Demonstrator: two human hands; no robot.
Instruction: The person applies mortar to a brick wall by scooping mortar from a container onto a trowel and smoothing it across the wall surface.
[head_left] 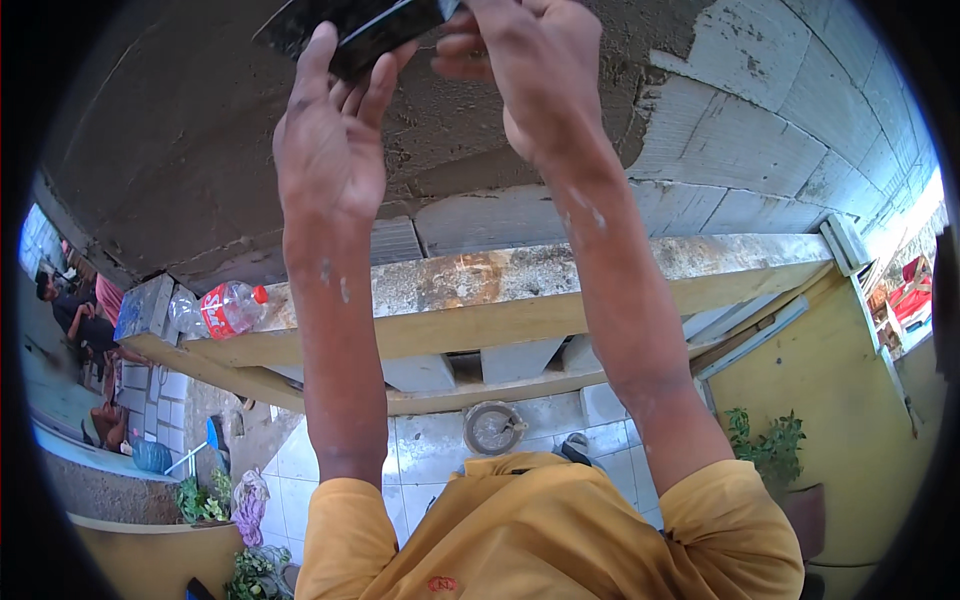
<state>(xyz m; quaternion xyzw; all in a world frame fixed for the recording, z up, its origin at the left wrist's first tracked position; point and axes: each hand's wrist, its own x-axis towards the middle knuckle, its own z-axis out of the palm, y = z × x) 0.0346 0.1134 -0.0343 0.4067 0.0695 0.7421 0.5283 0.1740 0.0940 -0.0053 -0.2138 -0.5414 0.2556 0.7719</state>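
High at the upper edge, a black flat tool [375, 30] with a pale shiny edge is held up before the wall; the picture's edge cuts it off, so its exact kind does not show. My left hand [335, 150] grips it from below, thumb and fingers around its near side. At its right end is my right hand [540, 75], fingers curled and pointing left, partly blurred and cut off above. Pale smears mark both forearms. Behind them the block wall is partly coated with wet grey-brown mortar [180, 150], with bare blocks [740, 140] to the right.
A weathered ledge [480, 275] runs below the wall, with a plastic bottle [232, 308] on its left end. A round bucket [493, 428] stands on the tiled floor. Plants [770, 445] grow at the right. Two people [85, 325] are at the far left.
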